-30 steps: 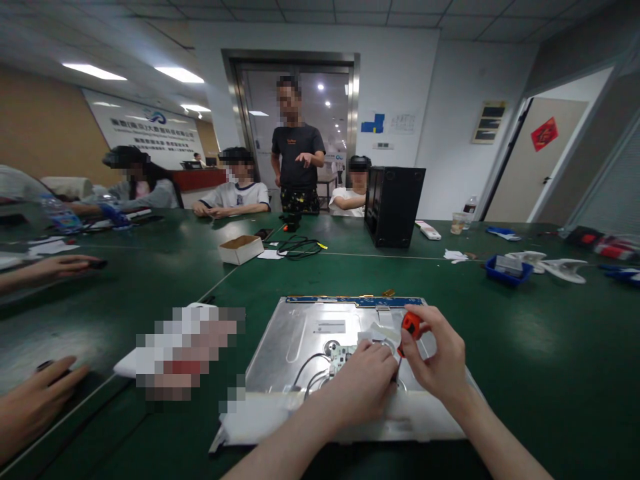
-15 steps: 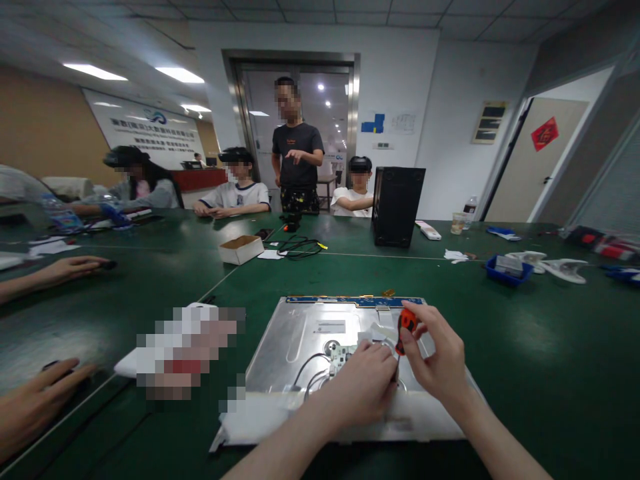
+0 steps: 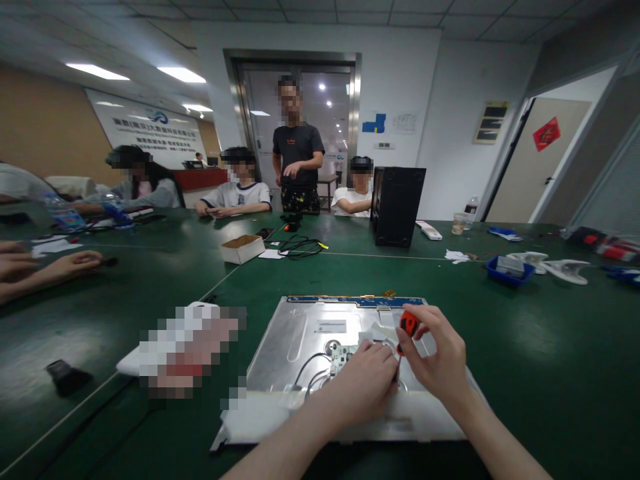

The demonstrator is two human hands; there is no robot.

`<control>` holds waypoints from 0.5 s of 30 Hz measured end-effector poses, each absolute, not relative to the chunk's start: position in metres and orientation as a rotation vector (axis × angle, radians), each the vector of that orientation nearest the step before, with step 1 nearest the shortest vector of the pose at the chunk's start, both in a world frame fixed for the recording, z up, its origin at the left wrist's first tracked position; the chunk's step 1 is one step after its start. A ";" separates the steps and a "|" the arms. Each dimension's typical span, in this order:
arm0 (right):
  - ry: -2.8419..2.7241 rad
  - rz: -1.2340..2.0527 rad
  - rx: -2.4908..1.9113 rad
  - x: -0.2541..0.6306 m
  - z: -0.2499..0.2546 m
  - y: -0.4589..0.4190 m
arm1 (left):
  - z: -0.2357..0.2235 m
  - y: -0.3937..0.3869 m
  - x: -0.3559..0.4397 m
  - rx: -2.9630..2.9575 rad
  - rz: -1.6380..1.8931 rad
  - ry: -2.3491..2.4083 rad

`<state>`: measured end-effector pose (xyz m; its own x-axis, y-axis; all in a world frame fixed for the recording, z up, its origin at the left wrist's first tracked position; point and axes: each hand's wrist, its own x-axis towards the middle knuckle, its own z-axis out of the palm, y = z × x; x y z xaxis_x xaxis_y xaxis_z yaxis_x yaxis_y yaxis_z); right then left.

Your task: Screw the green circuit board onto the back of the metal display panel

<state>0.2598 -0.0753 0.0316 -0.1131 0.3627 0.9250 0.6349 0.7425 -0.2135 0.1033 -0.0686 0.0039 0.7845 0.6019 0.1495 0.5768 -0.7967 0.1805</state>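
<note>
A silver metal display panel (image 3: pixel 285 353) lies flat on the table before me, with a blue circuit strip (image 3: pixel 340 302) along its far edge. My right hand (image 3: pixel 443 350) is closed around the red-and-black handle of a screwdriver (image 3: pixel 409 324), held nearly upright over the panel's right half. Its thin shaft points down beside my left hand (image 3: pixel 365 377), which rests on the panel with fingers curled; its fingertips are hidden, and what they hold cannot be made out. Left of that hand sit a small green circuit board (image 3: pixel 341 357) and thin dark cables (image 3: pixel 306 367).
A partly blurred white item (image 3: pixel 133 360) and a black object (image 3: pixel 67 378) lie to the left. Farther back are a small open box (image 3: pixel 243 249), coiled cable (image 3: pixel 303 247), a black case (image 3: pixel 399 207) and a blue tray (image 3: pixel 509 270). Several people are around the table.
The screwdriver handle has turned slightly in my right hand; my left hand stays put. At left, a co-worker's hand has left the black object. The standing person's hand has lowered.
</note>
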 end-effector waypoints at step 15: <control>-1.706 -0.253 -0.810 0.259 0.031 -0.075 | 0.005 -0.068 0.102 2.831 0.308 0.922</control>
<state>0.2588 -0.0746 0.0314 -0.0888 0.3800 0.9207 0.6311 0.7367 -0.2431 0.1024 -0.0683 0.0048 0.7903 0.5947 0.1478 0.5642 -0.8002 0.2033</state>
